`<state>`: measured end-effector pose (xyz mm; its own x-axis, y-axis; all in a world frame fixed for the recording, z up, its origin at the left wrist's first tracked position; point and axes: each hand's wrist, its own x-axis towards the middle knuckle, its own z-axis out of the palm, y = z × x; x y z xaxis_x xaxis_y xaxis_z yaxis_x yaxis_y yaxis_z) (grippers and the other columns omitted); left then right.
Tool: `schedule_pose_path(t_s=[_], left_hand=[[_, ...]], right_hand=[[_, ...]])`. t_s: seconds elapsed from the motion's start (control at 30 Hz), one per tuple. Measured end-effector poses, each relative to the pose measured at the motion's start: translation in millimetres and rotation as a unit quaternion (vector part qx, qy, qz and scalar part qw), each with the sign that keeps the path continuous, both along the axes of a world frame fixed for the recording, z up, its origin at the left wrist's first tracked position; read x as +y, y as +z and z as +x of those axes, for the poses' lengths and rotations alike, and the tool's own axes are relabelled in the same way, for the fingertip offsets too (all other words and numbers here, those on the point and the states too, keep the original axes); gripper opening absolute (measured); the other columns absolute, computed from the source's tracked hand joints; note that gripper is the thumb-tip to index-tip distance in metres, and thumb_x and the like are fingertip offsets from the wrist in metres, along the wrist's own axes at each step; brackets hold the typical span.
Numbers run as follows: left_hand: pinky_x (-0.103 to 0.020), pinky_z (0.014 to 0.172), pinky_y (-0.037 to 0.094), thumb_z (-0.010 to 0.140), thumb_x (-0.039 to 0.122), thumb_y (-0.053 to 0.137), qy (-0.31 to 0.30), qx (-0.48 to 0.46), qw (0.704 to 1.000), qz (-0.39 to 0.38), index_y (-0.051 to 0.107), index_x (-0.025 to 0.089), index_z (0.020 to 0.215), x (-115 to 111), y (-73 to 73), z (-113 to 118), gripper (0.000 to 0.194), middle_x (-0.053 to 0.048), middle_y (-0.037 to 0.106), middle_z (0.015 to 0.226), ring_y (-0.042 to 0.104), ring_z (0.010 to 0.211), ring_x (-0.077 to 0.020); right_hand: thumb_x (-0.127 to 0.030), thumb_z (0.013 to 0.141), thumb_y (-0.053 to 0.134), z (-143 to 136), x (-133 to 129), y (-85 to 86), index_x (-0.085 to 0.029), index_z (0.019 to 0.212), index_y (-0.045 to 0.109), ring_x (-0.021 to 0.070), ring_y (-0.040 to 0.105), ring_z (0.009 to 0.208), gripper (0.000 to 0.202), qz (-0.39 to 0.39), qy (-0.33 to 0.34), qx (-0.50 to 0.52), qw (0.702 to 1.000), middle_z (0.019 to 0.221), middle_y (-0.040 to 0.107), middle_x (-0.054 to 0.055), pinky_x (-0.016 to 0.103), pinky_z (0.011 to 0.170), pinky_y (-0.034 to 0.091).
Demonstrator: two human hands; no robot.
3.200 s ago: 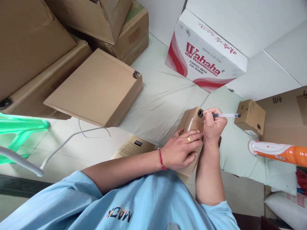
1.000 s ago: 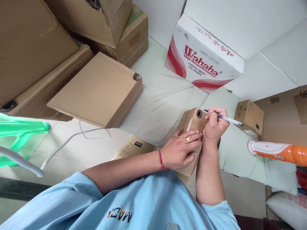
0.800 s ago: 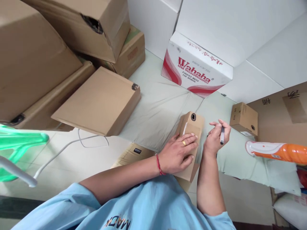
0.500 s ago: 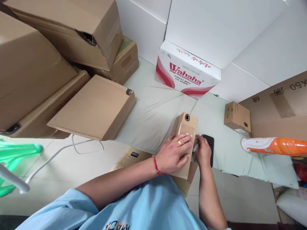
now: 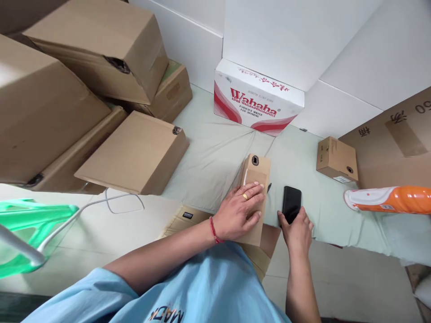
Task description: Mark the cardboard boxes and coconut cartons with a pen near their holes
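A narrow brown cardboard box (image 5: 257, 173) with a dark-rimmed hole in its far end lies on the pale green cloth. My left hand (image 5: 239, 211) is pressed over it, fingers across its top, holding it. My right hand (image 5: 298, 229) grips the near end of a black phone (image 5: 291, 204) between thumb and fingers. The phone lies face up on the cloth, right of the box. A thin dark item (image 5: 269, 188) sticks out at the box's right side; its kind I cannot make out.
Large cardboard boxes (image 5: 50, 89) are stacked at left, with a flat one (image 5: 131, 152) nearer. A white and red water carton (image 5: 257, 101) stands by the wall. At right are a small box (image 5: 336, 159) and an orange-white bottle (image 5: 387, 200). A green plastic thing (image 5: 37, 220) is lower left.
My right hand has moved from the box's right side, where it held a small greyish thing, to the near end of the phone. My left hand stays on the box.
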<state>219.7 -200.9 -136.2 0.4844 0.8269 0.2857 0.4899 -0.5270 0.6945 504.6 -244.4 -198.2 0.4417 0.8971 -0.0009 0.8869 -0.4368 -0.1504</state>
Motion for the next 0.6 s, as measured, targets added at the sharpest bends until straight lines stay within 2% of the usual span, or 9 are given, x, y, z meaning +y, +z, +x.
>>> schedule_pose_path(t_s=[0.17, 0.33, 0.6], left_hand=[[-0.058, 0.127, 0.049, 0.105, 0.034, 0.057, 0.01, 0.007, 1.0, 0.006, 0.065, 0.018, 0.147, 0, 0.5, 1, 0.045, -0.014, 0.059, 0.167, 0.05, 0.159, -0.0332], [-0.058, 0.129, 0.048, 0.105, 0.033, 0.059, 0.009, 0.004, 1.0, 0.006, 0.065, 0.018, 0.146, 0, 0.2, 2, 0.045, -0.014, 0.059, 0.166, 0.05, 0.16, -0.0331], [-0.06, 0.127, 0.049, 0.105, 0.034, 0.059, 0.015, 0.001, 1.0, 0.002, 0.065, 0.017, 0.147, 0, -0.7, 3, 0.045, -0.014, 0.058, 0.167, 0.049, 0.16, -0.0338]], right_hand=[[-0.07, 0.089, 0.067, -9, 3, 2.5, 0.009, 0.156, 0.047, 0.0528, 0.06, 0.123, 0.105, 0.012, -0.031, -0.016, 0.999, 0.137, 0.064, 0.04, 0.06, 0.106, 0.049], [-0.07, 0.085, 0.073, -5, 14, 4.6, -0.001, 0.145, 0.062, 0.0533, 0.058, 0.126, 0.092, 0.001, -0.066, -0.004, 0.998, 0.138, 0.062, 0.036, 0.061, 0.105, 0.05], [-0.064, 0.077, 0.076, 2, 23, 5.0, 0.004, 0.133, 0.066, 0.0508, 0.059, 0.121, 0.089, 0.006, -0.068, 0.011, 0.998, 0.125, 0.065, 0.036, 0.061, 0.111, 0.047]])
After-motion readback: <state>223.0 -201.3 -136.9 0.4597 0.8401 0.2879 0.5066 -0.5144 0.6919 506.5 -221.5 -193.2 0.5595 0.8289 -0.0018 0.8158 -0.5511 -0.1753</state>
